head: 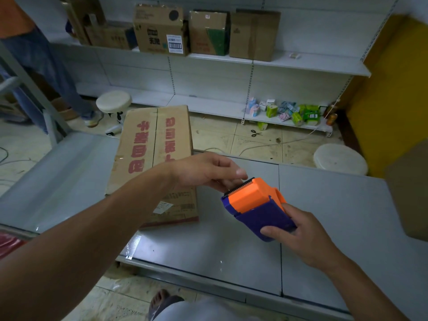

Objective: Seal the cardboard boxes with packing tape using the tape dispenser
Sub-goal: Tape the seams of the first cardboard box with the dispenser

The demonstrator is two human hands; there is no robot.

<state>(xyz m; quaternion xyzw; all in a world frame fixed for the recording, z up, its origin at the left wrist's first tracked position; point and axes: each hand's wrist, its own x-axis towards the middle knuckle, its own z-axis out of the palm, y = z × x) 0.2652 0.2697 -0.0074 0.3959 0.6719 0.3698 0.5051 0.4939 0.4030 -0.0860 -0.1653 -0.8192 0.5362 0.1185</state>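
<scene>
- Your right hand (301, 235) grips the blue back end of the tape dispenser (257, 205), fingers curled round it, holding it up over the grey desk (335, 228).
- The dispenser's orange front and toothed cutter point up and left, towards your left hand (203, 170).
- Your left hand has its thumb above and its fingers (228, 184) below, right at the cutter edge. You cannot tell from here whether they pinch a tape end.
- A strip of clear tape (133, 247) hangs at the desk's near left edge.
- The cardboard box (157, 144) with red print lies on the desk to the left, under your left forearm, with its far end past the desk's far edge and its top flaps meeting along a middle seam.
- Beyond the desk, scissors (256, 133) lie on the tiled floor between two white stools (113, 101).
- Small colourful packets (287, 110) sit on the low shelf.
- More brown boxes (159, 28) stand on the upper shelf.
</scene>
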